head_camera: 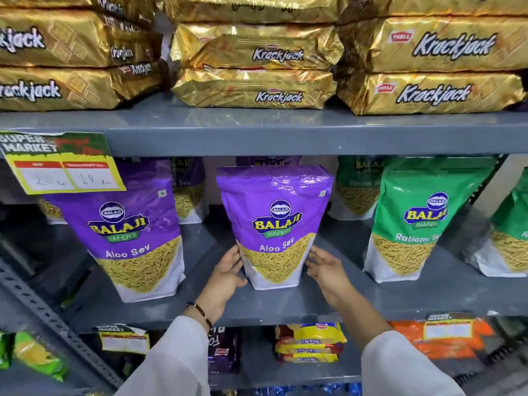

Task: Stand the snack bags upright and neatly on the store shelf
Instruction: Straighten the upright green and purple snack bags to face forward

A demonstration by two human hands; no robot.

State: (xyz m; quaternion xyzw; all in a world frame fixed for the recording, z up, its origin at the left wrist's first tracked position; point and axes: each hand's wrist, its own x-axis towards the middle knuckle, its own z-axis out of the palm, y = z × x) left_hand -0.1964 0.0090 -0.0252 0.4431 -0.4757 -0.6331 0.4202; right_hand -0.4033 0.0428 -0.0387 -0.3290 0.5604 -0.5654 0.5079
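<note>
Hands, left hand (228,271) touching and right hand (324,267) just beside, are held open flanking the upright purple Aloo Sev bag (274,224); nothing is gripped.

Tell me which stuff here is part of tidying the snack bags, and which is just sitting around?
Part of the job:
middle purple bag, between both hands
left hand
right hand
left purple bag
green bag
shelf

Just sitting there:
gold Krackjack packs
price tag
yellow packets below

Aloo Sev bag (274,224) upright on middle shelf (328,298) between my hands; second Aloo Sev bag (125,232) left, Ratlami Sev bag (420,221) right, Krackjack packs (254,70) above.
</note>
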